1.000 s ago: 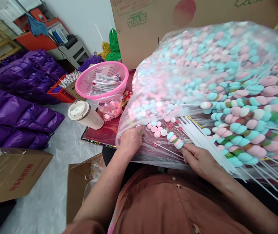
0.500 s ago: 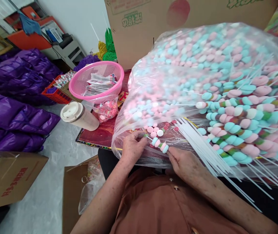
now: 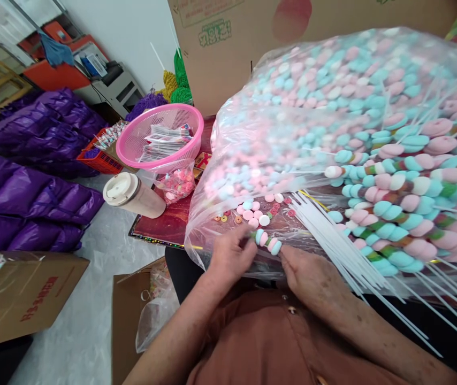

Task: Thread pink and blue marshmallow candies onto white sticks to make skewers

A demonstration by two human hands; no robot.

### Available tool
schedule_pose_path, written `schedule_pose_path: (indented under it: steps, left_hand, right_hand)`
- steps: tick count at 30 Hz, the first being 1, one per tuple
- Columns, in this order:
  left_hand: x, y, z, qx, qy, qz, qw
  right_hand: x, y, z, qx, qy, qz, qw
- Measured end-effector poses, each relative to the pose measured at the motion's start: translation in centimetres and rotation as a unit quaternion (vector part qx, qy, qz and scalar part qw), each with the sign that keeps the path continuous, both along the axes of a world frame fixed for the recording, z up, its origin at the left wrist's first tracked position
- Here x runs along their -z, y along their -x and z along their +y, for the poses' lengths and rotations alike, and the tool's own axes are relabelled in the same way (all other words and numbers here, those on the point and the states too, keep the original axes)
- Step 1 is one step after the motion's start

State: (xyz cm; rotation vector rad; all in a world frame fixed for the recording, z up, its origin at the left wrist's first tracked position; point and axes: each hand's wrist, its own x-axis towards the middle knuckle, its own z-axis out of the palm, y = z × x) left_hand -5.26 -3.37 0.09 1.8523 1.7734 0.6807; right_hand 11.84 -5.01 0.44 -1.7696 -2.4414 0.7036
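Note:
My right hand [image 3: 306,270] is closed around the lower end of a candy skewer [image 3: 268,241] strung with blue and pink marshmallows and green pieces between them. At the skewer's other end my left hand [image 3: 232,251] pinches a small green candy piece [image 3: 254,233], its fingertips slightly blurred. Just beyond the hands, loose pink, white and blue marshmallows [image 3: 253,213] lie on clear plastic with a few ring-shaped gummies [image 3: 238,219]. A bundle of bare white sticks [image 3: 333,251] rests to the right of them.
A large clear bag of marshmallows [image 3: 301,107] fills the back of the table. Finished-looking marshmallow skewers [image 3: 405,224] are piled at right. On the left stand a lidded cup [image 3: 142,200], a pink basket [image 3: 122,141] with packets, and a small candy bag [image 3: 178,184]. Cardboard boxes [image 3: 47,299] sit below.
My left hand has moved right along the skewer, carrying the green piece up to the marshmallows. My right hand keeps its hold. The whole view has shifted slightly.

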Motion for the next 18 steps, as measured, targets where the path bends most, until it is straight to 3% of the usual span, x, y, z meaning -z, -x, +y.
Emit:
schedule_pose_path:
  steps: [3, 6, 9, 10, 12, 14, 16, 18]
  left_hand:
    - [0.0, 1.3, 2.4, -0.031, 0.014, 0.023, 0.999]
    - [0.3, 1.7, 4.0, 0.005, 0.040, 0.050, 0.998]
    - [0.2, 1.5, 3.8, -0.037, 0.100, -0.128, 0.986]
    - [0.0, 1.4, 3.4, -0.053, 0.141, -0.225, 0.963]
    - [-0.5, 1.3, 2.7, -0.070, 0.225, -0.401, 0.885]
    - [-1.0, 1.2, 2.2, -0.074, 0.275, -0.499, 0.818]
    - [-1.4, 1.3, 2.1, -0.076, 0.294, -0.532, 0.791]
    - [-1.6, 1.5, 2.1, -0.076, 0.302, -0.535, 0.786]
  right_hand:
    - [1.0, -1.0, 0.4, 0.028, -0.008, 0.072, 0.997]
    - [1.7, -1.8, 0.3, 0.032, -0.014, 0.102, 0.994]
    - [1.6, -2.2, 0.0, 0.034, -0.035, 0.110, 0.993]
    - [1.5, -2.2, -0.1, 0.030, -0.040, 0.109, 0.993]
    - [1.0, -2.1, -0.1, 0.014, -0.046, 0.100, 0.994]
    - [0.4, -1.9, -0.1, -0.001, -0.047, 0.076, 0.996]
    - [-0.1, -1.8, -0.1, -0.022, -0.050, 0.047, 0.997]
    - [-0.5, -1.9, -0.2, -0.040, -0.057, 0.033, 0.997]
